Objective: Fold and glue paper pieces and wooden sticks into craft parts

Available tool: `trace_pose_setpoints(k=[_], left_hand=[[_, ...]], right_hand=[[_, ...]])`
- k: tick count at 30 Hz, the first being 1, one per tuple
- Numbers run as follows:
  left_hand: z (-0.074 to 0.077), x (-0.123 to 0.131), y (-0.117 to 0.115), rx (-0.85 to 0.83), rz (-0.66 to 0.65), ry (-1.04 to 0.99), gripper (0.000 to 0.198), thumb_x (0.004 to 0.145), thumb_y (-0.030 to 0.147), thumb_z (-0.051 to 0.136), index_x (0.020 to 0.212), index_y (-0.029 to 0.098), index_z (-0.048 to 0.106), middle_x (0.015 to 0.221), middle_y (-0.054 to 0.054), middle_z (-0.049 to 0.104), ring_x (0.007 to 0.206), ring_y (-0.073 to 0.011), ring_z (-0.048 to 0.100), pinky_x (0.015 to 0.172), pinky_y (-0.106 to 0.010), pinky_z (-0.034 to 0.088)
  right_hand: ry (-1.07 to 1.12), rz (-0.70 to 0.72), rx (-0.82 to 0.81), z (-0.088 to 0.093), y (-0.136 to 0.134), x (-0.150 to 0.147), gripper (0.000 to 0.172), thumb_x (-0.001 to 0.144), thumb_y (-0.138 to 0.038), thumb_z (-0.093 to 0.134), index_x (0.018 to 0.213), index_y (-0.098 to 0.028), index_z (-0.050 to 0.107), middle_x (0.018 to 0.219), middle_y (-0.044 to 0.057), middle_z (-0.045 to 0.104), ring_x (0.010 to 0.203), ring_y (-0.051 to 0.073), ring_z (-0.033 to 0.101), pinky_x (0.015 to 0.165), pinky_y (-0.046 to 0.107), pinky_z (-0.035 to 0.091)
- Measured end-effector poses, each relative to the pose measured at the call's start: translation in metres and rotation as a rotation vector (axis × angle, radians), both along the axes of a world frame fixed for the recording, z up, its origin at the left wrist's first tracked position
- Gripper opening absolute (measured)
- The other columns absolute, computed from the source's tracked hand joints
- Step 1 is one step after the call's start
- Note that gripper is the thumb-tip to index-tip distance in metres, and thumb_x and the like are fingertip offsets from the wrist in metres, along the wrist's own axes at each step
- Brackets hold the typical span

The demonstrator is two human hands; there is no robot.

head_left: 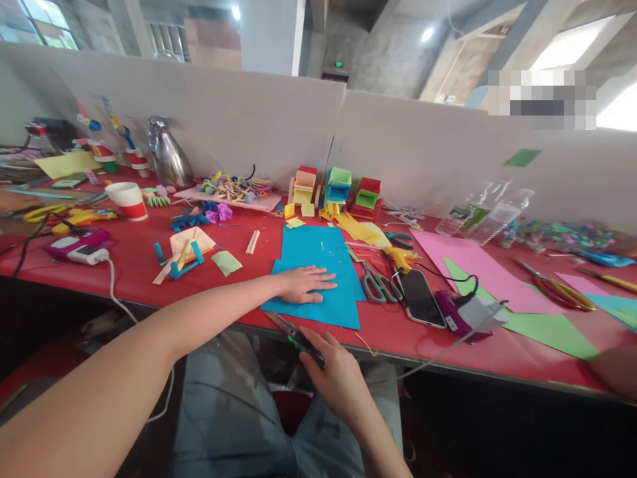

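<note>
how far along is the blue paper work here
Done: small folded paper boxes stand by the wall. In hand: the left hand presses flat on the blue paper; the right hand holds a green-handled tool at the table edge. Left: the blue paper lies flat, not yet shaped.

On the worktop point(139, 255), the left hand point(301, 284) lies flat on a paper sheet point(323, 255). Scissors point(378, 285) lie just right of the sheet, a phone point(421, 297) right of them. Paper boxes point(338, 186) stand behind, a cup point(128, 200) far left.
</note>
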State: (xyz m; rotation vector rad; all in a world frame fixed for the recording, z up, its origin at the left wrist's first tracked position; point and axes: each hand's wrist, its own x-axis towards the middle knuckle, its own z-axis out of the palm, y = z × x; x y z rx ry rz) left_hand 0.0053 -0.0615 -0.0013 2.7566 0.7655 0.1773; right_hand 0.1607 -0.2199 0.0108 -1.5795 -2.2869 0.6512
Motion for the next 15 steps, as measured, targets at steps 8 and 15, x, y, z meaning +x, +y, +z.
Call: trace_pose_setpoints(k=[8, 15], left_hand=[[0.0, 0.001, 0.0, -0.018, 0.005, 0.0, 0.056, 0.089, 0.049, 0.031, 0.14, 0.027, 0.024, 0.149, 0.001, 0.016, 0.137, -0.0211, 0.006, 0.109, -0.04, 0.005], [-0.001, 0.003, -0.004, 0.003, 0.022, -0.037, 0.063, 0.088, 0.052, 0.029, 0.142, 0.021, 0.017, 0.15, -0.006, 0.013, 0.137, -0.0211, 0.006, 0.11, -0.039, 0.007]], right_hand=[[0.197, 0.127, -0.09, 0.008, -0.007, 0.016, 0.041, 0.076, -0.023, 0.056, 0.116, -0.03, 0.058, 0.107, 0.004, 0.064, 0.095, 0.021, 0.061, 0.084, 0.031, 0.045], [0.35, -0.291, 0.247, 0.017, 0.044, 0.079, 0.042, 0.083, -0.034, 0.048, 0.123, -0.022, 0.051, 0.119, 0.008, 0.058, 0.11, 0.022, 0.052, 0.093, 0.035, 0.04]])
